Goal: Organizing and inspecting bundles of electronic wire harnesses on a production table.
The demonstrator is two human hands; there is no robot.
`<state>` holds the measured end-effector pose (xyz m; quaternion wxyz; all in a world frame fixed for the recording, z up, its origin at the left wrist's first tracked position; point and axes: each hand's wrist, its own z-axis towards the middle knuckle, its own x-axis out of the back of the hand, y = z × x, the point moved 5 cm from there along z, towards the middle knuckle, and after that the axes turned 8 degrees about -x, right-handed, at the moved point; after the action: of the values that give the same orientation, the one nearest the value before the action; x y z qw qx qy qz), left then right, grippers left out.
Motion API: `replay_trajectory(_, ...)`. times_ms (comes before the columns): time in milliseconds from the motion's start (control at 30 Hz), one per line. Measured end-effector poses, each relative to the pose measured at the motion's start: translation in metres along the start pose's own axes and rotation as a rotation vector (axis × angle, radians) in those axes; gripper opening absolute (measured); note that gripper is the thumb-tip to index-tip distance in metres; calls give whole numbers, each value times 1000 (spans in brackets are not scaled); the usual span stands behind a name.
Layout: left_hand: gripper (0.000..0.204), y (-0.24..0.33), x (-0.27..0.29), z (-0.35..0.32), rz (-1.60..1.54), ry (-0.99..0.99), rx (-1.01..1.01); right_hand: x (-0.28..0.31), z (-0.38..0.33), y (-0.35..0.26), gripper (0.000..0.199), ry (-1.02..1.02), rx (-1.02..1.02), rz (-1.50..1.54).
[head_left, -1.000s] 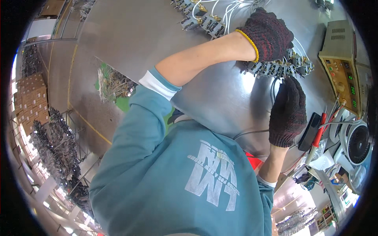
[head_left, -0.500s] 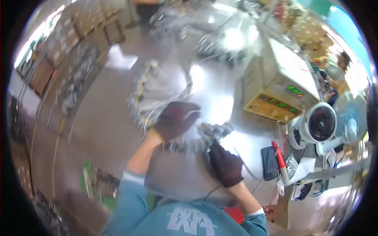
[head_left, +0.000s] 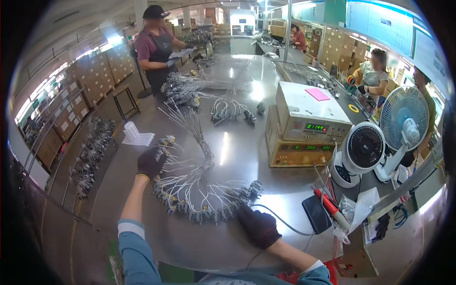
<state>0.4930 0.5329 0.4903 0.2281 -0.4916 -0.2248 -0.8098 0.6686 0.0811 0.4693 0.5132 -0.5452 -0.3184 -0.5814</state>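
Note:
A bundle of white wires (head_left: 202, 164) is fanned out on the metal table (head_left: 199, 244), its loose ends toward the far side. Small dark grey connectors (head_left: 197, 212) line the fan's near edge in a curve. My left hand (head_left: 152, 161), in a dark glove, is closed at the left side of this wire harness, fingers over the connectors there. My right hand (head_left: 259, 227), gloved too, has its fingers bent together by the connectors at the right end. A dark cable (head_left: 280, 216) runs right from beside those fingertips; what they hold is hidden.
Two stacked instruments with green displays (head_left: 308, 126) stand right of the wires. Nearer are a black phone (head_left: 317, 214), a red-and-white tool (head_left: 331, 205) and two fans (head_left: 363, 147). More wire bundles (head_left: 183, 90) lie beyond. A person (head_left: 159, 52) holds papers at far left.
My left hand has moved left and away from me, to the fan's left side. My right hand is lower and slightly left. The view has tilted up, showing more of the room.

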Motion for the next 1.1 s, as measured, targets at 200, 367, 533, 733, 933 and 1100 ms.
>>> replay_trajectory(200,56,-32,-42,-24,-265,-135,-6,5,2,5,41,53,12,27)
replay_trajectory(367,30,-11,-41,-55,198,58,-278,20,3,16,34,93,17,85)
replay_trajectory(533,36,3,-35,-87,108,-76,29,28,14,46,35,36,-72,150)
replay_trajectory(733,27,69,18,-124,271,-93,97,8,26,112,36,263,-98,389)
replay_trajectory(933,34,97,31,-166,555,-133,130,8,27,129,34,168,-540,816)
replay_trajectory(1100,45,206,65,-156,254,198,-208,-5,24,144,30,73,-557,976)
